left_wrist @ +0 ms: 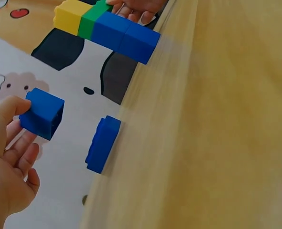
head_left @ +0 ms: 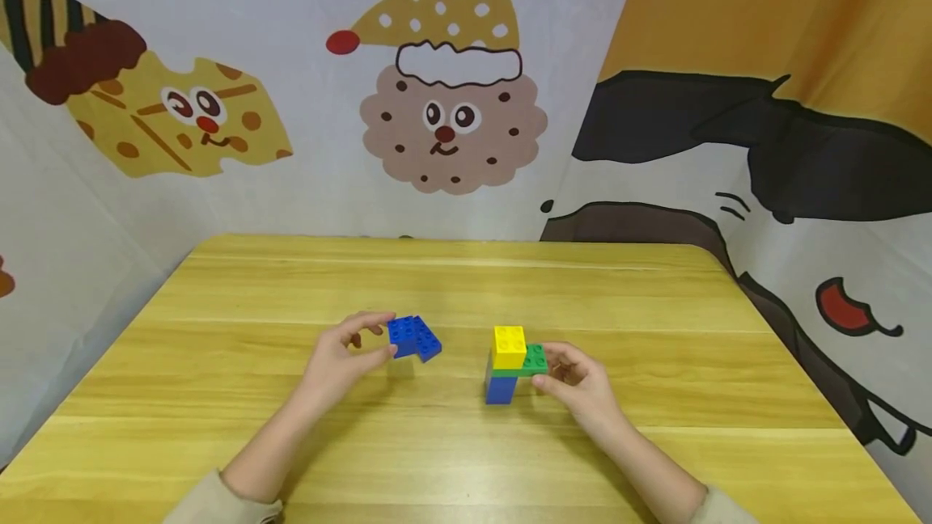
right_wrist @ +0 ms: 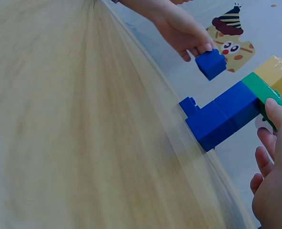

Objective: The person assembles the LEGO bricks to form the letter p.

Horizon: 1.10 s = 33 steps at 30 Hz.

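My left hand (head_left: 336, 358) pinches a square blue block (head_left: 403, 337) between thumb and fingers, above the table. Behind it, a longer, low blue brick (head_left: 429, 340) lies on the wood; the left wrist view shows a gap between this brick (left_wrist: 104, 144) and the held block (left_wrist: 42, 113). To the right is an upright stack: two blue blocks (right_wrist: 223, 114) at the bottom, a green brick (head_left: 536, 358) across them, a yellow block (head_left: 509, 346) on top. With thumb and fingers, my right hand (head_left: 586, 386) grips the green brick's overhanging end. Whether the stack's base touches the table is hard to tell.
The wooden table (head_left: 466, 459) spreads out under both hands, its far edge close to a cloth backdrop (head_left: 291, 209) printed with cartoon figures. The low blue brick lies between the two hands, a little farther back.
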Available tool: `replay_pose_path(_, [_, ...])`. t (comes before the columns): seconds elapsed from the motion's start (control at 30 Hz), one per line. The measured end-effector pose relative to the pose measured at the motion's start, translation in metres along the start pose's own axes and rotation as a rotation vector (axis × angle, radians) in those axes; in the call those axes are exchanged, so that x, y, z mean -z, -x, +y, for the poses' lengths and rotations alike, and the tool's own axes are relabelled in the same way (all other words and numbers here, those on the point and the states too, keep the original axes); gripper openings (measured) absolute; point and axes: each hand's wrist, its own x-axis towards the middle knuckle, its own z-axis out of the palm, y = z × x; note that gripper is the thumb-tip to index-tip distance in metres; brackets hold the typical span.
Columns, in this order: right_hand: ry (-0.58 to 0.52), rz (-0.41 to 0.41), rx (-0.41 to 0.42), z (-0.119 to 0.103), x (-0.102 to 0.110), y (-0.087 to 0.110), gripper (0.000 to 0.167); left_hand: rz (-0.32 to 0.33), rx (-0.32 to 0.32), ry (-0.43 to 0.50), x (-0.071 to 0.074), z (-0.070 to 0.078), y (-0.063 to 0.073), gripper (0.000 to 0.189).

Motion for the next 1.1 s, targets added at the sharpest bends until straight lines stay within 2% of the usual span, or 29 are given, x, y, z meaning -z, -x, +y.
replay_pose_path(0.13, [0.003, 0.003, -0.004, 0.000, 0.000, 0.000, 0.035, 0.006, -0.019, 0.013, -0.004, 0.008, -0.003, 0.038])
replay_pose_path(0.3, [-0.001, 0.002, -0.004, 0.001, 0.000, 0.000, 0.034, 0.019, -0.089, 0.035, -0.009, 0.019, -0.007, 0.037])
replay_pose_path(0.43, [0.000, 0.000, -0.003, 0.000, 0.000, 0.000, 0.034, 0.025, -0.116, 0.059, -0.013, 0.029, -0.008, 0.036])
replay_pose_path(1.1, [-0.006, 0.002, -0.012, 0.000, -0.001, -0.001, 0.034, -0.035, -0.100, 0.145, -0.036, 0.069, -0.017, 0.034])
